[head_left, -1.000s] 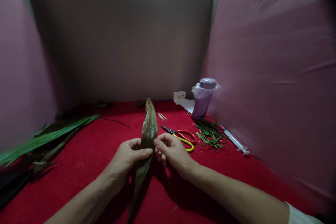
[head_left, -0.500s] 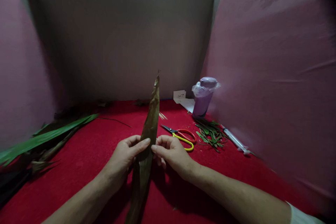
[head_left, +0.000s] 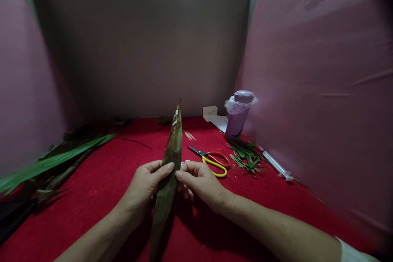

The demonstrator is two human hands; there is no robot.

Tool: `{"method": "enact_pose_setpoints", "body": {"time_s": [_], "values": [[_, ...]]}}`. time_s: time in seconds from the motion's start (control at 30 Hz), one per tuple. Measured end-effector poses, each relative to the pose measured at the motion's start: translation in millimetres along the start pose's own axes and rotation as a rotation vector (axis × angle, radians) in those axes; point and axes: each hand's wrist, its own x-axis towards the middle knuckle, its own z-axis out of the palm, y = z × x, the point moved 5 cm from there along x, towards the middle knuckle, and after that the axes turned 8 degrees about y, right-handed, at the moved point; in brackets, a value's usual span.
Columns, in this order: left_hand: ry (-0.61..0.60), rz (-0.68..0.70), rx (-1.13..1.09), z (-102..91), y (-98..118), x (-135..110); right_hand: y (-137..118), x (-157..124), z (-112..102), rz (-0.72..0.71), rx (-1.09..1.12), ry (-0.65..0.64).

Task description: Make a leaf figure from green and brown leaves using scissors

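Note:
A long brownish-green dried leaf (head_left: 172, 147) runs lengthwise in front of me, its pointed tip away from me and its near end at the bottom of the view. My left hand (head_left: 147, 184) grips its left side, the thumb lying across the top. On the right edge, my right hand (head_left: 199, 182) pinches the leaf between thumb and fingers. Something small and whitish peeks out by the right fingers; I cannot make out what it is. Beyond the right hand lie scissors (head_left: 211, 161) with one red and one yellow handle.
Cut green leaf strips (head_left: 247, 157) lie at the right near a syringe (head_left: 276, 166). A purple bottle (head_left: 238, 118) stands behind them, beside white paper cards (head_left: 210, 112). Thin sticks (head_left: 189, 135) lie mid-table. Large leaves (head_left: 61, 159) are piled left on the red cloth (head_left: 101, 180).
The leaf's tip has dropped lower and shifted slightly left, and the leaf has turned a little. Both hands have barely moved and keep their grip.

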Motion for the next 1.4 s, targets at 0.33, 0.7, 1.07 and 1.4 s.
{"method": "enact_pose_setpoints", "body": {"time_s": [0.33, 0.7, 1.07, 1.4], "values": [[0.032, 0.0, -0.006, -3.0, -1, 2, 1, -4, 4, 0.063, 0.001, -0.049], [0.081, 0.024, -0.096, -2.5, 1, 0, 5, -7, 6, 0.116, -0.026, -0.036], [-0.29, -0.202, -0.078, 12.2, -11, -13, -17, 6, -19, -0.04, -0.049, 0.098], [-0.347, -0.184, -0.076, 13.5, -11, -11, -15, 6, -19, -0.029, -0.023, 0.081]]}}
